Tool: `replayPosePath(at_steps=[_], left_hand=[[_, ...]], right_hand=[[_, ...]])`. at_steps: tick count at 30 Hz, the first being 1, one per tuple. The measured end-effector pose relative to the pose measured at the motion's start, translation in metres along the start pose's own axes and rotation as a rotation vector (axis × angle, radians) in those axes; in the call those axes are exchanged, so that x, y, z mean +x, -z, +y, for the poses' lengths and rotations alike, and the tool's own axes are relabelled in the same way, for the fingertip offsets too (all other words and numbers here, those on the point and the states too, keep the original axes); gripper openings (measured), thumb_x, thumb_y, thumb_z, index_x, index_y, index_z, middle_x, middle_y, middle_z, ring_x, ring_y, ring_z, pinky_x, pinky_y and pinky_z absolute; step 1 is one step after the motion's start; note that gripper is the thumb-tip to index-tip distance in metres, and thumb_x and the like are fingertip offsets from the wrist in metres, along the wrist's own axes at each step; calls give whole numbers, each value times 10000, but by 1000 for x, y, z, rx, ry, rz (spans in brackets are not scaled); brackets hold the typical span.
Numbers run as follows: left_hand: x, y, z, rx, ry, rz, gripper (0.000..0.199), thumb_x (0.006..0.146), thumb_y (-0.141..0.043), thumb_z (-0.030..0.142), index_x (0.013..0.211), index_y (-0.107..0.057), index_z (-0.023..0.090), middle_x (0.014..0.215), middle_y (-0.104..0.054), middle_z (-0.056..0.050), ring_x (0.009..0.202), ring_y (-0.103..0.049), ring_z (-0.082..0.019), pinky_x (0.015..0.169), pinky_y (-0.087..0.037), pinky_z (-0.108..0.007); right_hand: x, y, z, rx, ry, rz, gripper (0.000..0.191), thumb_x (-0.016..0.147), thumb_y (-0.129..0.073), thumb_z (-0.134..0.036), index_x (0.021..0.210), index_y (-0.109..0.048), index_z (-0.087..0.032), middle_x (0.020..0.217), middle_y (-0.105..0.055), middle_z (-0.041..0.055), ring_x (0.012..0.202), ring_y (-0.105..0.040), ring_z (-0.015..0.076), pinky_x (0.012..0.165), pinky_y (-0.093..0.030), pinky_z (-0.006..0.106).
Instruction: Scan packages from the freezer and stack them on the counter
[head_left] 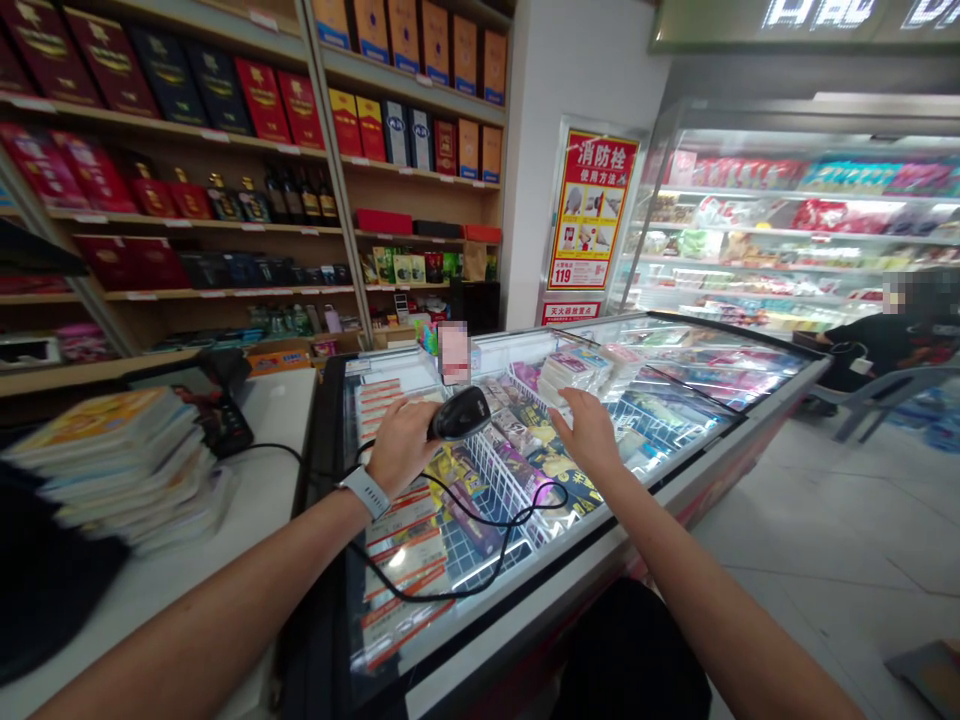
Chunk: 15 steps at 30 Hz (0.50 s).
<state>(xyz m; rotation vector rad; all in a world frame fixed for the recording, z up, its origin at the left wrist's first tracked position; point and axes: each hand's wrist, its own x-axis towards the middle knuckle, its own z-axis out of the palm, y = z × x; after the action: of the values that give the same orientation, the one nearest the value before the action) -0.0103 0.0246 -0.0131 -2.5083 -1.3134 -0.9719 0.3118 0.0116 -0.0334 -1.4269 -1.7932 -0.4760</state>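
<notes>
Left hand (401,447) gripping barcode scanner (460,414), left fingers (397,412) curling round it; right hand (589,432) hovering over freezer (592,560) at hand's 6 o'clock, right fingers (577,405) spreading wide.

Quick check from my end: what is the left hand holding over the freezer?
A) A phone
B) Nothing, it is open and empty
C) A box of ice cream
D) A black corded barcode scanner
D. The left hand is wrapped around a black barcode scanner, with a cord looping down across the freezer glass.
</notes>
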Motion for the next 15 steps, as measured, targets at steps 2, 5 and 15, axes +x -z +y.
replayPosePath(at_steps=[2,5,15], left_hand=[[0,0,0,0,-7,-2,271,832,-589,230,1098,-626,193,1132,-723,-115,1090,-649,-291,1090,-344,-507],[-1,-1,0,5,-19,-8,279,824,-624,230,1101,-625,190,1103,-728,-109,1081,-650,-292,1089,-343,-513],[-6,-11,1,99,-42,-21,323,814,-653,220,1132,-612,182,1084,-719,-103,1089,-638,-286,1101,-356,-516]], right_hand=[[14,-1,-21,36,50,-8,369,962,-488,-387,1190,-622,-130,1170,-669,159,1104,-593,287,997,-441,423],[36,-1,-54,75,108,-18,364,965,-492,-386,1170,-635,-121,1137,-682,161,1078,-607,293,977,-455,428],[89,-4,-184,299,371,-131,308,930,-587,-315,1171,-640,-132,1151,-683,151,1108,-606,286,994,-455,445]])
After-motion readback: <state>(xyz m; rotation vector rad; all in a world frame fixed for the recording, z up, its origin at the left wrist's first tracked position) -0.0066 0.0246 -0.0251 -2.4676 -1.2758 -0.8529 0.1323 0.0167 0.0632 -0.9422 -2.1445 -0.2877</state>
